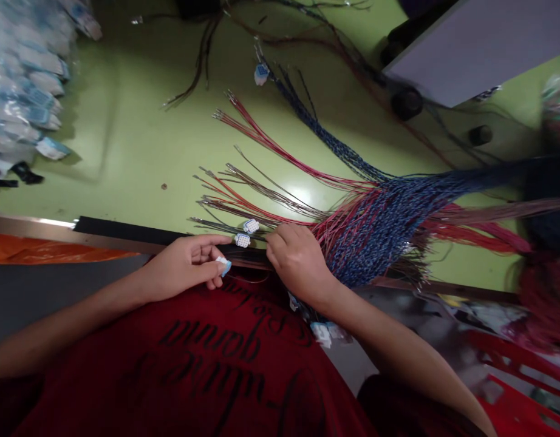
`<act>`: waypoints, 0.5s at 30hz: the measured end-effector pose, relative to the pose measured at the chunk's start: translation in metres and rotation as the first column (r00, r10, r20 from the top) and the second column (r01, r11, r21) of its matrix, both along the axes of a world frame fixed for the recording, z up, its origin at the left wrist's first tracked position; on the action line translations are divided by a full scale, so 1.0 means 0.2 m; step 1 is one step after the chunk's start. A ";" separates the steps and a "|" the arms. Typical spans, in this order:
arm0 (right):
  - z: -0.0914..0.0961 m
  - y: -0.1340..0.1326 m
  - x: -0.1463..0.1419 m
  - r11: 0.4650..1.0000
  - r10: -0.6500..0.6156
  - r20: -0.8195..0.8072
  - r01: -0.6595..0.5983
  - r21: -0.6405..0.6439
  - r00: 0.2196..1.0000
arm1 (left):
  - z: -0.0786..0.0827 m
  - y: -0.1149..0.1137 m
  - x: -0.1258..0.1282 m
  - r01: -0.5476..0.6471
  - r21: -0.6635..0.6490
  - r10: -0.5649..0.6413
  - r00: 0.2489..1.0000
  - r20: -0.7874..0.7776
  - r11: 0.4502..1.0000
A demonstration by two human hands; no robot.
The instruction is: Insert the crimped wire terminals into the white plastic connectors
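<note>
Red shirt (111,382) underlies connector (225,266) pinched in left hand (189,267), right hand (300,261) curled, grip unclear.

I can't tell what the right hand (300,260) holds, its fingertips hidden under it. The left hand (192,262) covers part of a small connector (224,265); well left of that pinch, a plastic bag (16,42) runs out of my sight.

A green tabletop (138,139) carries coloured wires (380,218), pale connectors (51,149) and small black pieces (27,173).
</note>
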State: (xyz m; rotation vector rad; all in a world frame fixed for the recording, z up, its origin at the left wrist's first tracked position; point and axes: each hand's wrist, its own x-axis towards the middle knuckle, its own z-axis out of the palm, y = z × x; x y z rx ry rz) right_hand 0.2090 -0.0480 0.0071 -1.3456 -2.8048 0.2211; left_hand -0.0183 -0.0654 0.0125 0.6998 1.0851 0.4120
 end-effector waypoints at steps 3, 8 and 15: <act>0.00 0.01 0.00 1.000 0.018 -0.001 -0.018 0.020 1.000 | 0.00 0.00 0.00 0.030 -0.053 -0.030 1.000 0.001 0.998; 0.02 0.02 0.08 0.987 -0.116 -0.366 0.067 -0.144 0.923 | 0.00 0.01 -0.01 0.018 -0.049 -0.018 1.000 0.011 0.999; 0.22 0.01 -0.07 0.760 -0.251 -0.680 -0.295 -0.580 0.689 | 0.00 0.03 0.03 -0.041 -0.019 0.043 0.993 0.114 0.999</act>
